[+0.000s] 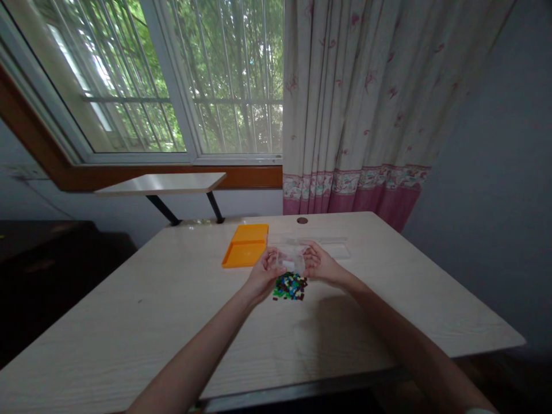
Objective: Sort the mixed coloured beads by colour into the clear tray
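Between my two hands is a clear plastic bag (291, 260) with a small white patch on it. My left hand (264, 273) grips its left side, fingers curled and thumb in front. On the opposite side my right hand (321, 263) pinches the bag in the same way. Just below the bag, a heap of small building bricks (290, 287) lies on the table, in green, blue, brown and pale yellow. The bag hides the heap's far edge. I cannot tell whether any pieces are still inside the bag.
An orange open case (245, 246) lies beyond my left hand. A clear plastic box (336, 249) sits behind my right hand. The wooden table (194, 333) carries a raised shelf (168, 183) at its back left. A curtain (345, 115) hangs behind the table.
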A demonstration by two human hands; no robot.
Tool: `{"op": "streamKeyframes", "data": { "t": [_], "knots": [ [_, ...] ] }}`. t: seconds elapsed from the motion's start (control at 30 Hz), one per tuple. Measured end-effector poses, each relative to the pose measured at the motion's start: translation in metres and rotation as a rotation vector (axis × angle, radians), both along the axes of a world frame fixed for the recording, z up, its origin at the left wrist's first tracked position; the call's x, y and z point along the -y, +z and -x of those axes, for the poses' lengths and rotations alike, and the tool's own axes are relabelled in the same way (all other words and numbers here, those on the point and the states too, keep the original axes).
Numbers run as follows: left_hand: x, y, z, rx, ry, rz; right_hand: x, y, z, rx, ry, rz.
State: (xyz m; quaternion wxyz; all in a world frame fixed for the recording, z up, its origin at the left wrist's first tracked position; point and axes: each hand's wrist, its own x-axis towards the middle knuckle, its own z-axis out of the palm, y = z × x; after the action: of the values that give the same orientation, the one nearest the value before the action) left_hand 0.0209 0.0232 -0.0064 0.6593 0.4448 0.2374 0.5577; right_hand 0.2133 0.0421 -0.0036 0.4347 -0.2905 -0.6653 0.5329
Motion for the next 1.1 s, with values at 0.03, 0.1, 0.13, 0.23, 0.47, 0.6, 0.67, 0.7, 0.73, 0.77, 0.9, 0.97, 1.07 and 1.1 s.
{"op": "streamKeyframes", "data": {
  "t": [0.03, 0.1, 0.13, 0.23, 0.47, 0.6, 0.67, 0.7, 0.73, 0.77, 0.9, 0.97, 1.07, 1.1],
  "knots": [
    [0.001, -0.001, -0.001, 0.005, 0.001, -0.006, 0.0, 0.0, 0.0, 0.004, 0.005, 0.001],
    [0.003, -0.002, -0.004, 0.001, 0.0, -0.008, 0.0, 0.001, -0.001, 0.017, -0.004, -0.009],
    [0.003, -0.003, -0.004, -0.007, 0.004, -0.007, 0.0, 0.002, -0.002, 0.027, -0.014, -0.017],
    [0.001, -0.006, -0.005, -0.069, 0.027, -0.014, -0.003, 0.012, -0.015, 0.077, -0.035, -0.035],
    [0.001, -0.006, 0.01, -0.87, 0.367, -0.448, -0.028, 0.049, -0.095, 0.195, -0.3, -0.135],
    [0.003, 0.003, 0.019, -1.365, 0.541, -0.666, -0.041, 0.034, -0.155, 0.164, -0.55, -0.132],
    [0.001, 0.005, 0.022, -1.489, 0.598, -0.663, -0.042, 0.017, -0.185, 0.122, -0.667, -0.108],
    [0.0, 0.005, 0.024, -1.533, 0.616, -0.652, -0.041, 0.008, -0.198, 0.115, -0.728, -0.096],
    [-0.002, 0.005, 0.025, -1.567, 0.628, -0.639, -0.039, -0.001, -0.211, 0.129, -0.784, -0.074],
    [-0.004, 0.004, 0.027, -1.59, 0.638, -0.626, -0.036, -0.01, -0.221, 0.163, -0.803, -0.038],
    [-0.01, 0.001, 0.033, -1.645, 0.628, -0.592, -0.027, -0.032, -0.241, 0.235, -0.75, 0.089],
    [-0.011, 0.001, 0.035, -1.681, 0.597, -0.578, -0.026, -0.036, -0.24, 0.312, -0.717, 0.104],
    [-0.012, 0.002, 0.035, -1.726, 0.576, -0.557, -0.026, -0.036, -0.231, 0.463, -0.696, 0.072],
    [-0.012, 0.003, 0.035, -1.736, 0.573, -0.55, -0.027, -0.036, -0.228, 0.499, -0.691, 0.053]
  ]
}}
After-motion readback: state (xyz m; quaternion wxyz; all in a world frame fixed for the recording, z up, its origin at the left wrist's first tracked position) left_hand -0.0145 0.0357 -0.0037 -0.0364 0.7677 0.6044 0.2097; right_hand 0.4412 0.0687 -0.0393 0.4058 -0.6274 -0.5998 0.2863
